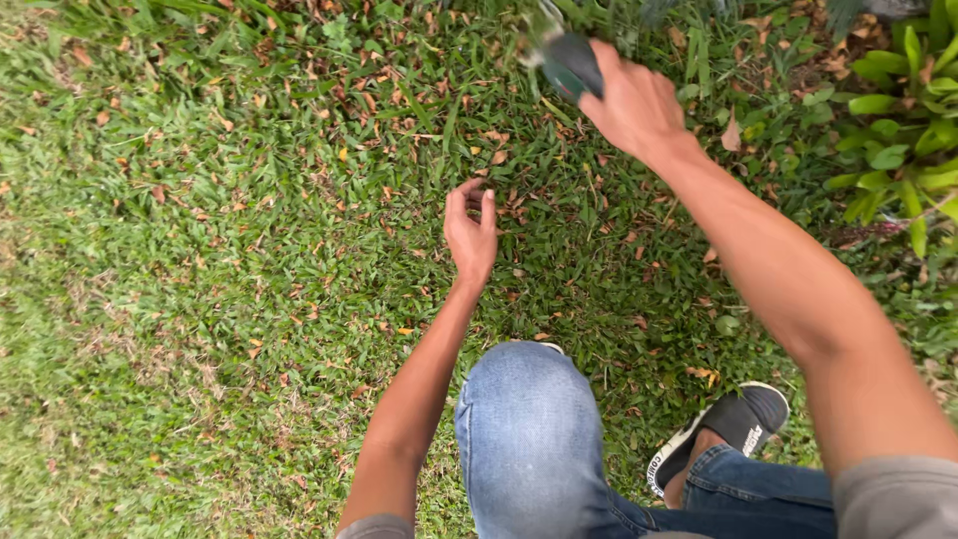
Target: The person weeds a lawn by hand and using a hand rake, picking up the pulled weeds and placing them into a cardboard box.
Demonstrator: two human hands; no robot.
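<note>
My right hand [636, 103] is raised over the grass at the upper middle, its fingers closed around the dark green handle of a garden tool [569, 62] whose metal end is blurred near the top edge. My left hand [471, 228] reaches down to the lawn [200, 250] in the centre, fingers curled loosely, tips touching or just above the grass and dry leaves; I cannot tell whether it holds anything. My bent knee in blue jeans [529, 439] is below it.
Dry brown leaves [499, 135] lie scattered over the lawn. A broad-leaved green plant [903, 130] grows at the right edge. My foot in a black slip-on sandal [723, 429] rests on the grass at the lower right.
</note>
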